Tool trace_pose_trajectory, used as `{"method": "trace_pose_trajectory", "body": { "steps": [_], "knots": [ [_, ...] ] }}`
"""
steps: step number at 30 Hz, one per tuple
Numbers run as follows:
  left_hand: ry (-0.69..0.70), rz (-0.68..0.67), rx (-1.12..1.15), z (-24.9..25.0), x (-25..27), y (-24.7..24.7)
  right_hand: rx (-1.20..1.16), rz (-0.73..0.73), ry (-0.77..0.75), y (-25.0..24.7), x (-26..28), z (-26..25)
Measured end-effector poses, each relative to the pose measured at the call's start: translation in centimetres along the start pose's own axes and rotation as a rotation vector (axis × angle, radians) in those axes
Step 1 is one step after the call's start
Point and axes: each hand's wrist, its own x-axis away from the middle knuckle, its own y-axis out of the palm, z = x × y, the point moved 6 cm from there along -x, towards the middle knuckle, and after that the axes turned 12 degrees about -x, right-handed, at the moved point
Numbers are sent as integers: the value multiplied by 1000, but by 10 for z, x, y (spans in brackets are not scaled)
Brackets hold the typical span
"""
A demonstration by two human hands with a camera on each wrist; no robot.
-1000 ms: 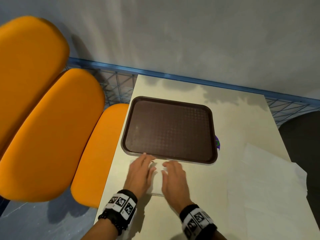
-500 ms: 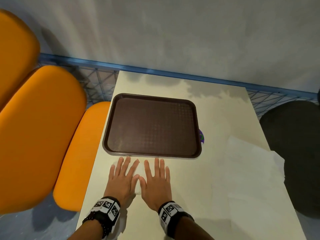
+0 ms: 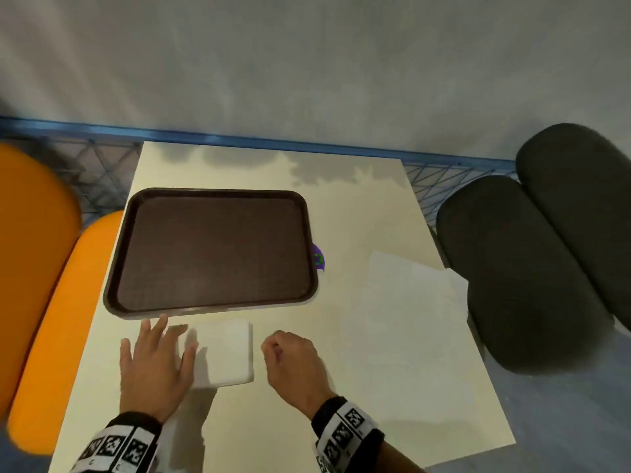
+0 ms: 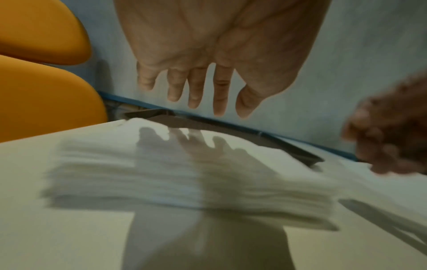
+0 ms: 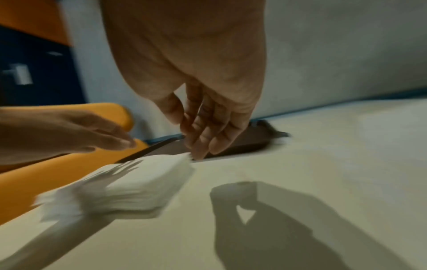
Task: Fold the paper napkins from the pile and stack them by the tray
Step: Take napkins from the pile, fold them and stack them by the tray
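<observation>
A thick stack of folded white napkins (image 3: pixel 222 353) lies on the table just in front of the brown tray (image 3: pixel 211 250). My left hand (image 3: pixel 155 356) hovers flat with spread, straight fingers over the stack's left edge; the left wrist view shows that hand (image 4: pixel 203 91) above the stack (image 4: pixel 184 179), casting a shadow on it. My right hand (image 3: pixel 286 353) is to the right of the stack, fingers loosely curled and empty. In the right wrist view its fingertips (image 5: pixel 198 153) hang near the far corner of the stack (image 5: pixel 129 186). Unfolded napkins (image 3: pixel 409 302) lie spread at the table's right.
Orange seat cushions (image 3: pixel 41 268) stand along the left of the table, dark grey ones (image 3: pixel 532 268) along the right. A blue wire rail (image 3: pixel 273 145) and a grey wall run behind. A small purple sticker (image 3: pixel 318 257) shows beside the tray's right rim.
Both hands were pressing flat on the stack; now they have lifted and parted. The right hand has moved to the right and curled loosely. My view has swung right.
</observation>
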Motion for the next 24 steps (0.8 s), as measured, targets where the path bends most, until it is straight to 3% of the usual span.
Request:
{"method": "trace_pose_trajectory", "body": {
  "steps": [2,6,9,13,19,21,24],
  "knots": [
    [108,59,81,41,3,-8,-39,135,128,-42,13,49],
    [377,-266,248,149,17,15,-21,366,364,-129,48,142],
    [553,-441,187,226,34,41,-1,436,508,-181,67,192],
    [690,-509,-20,308,45,68,-70,526,560,-242,52,230],
    [664,-660,-240,331,50,103,-261,610,568,-303,-11,257],
    [655,-668,-213,326,52,107,-310,562,599,-311,-31,265],
    [638,-681,-156,321,51,107,-191,396,596,-311,-53,271]
  ]
}}
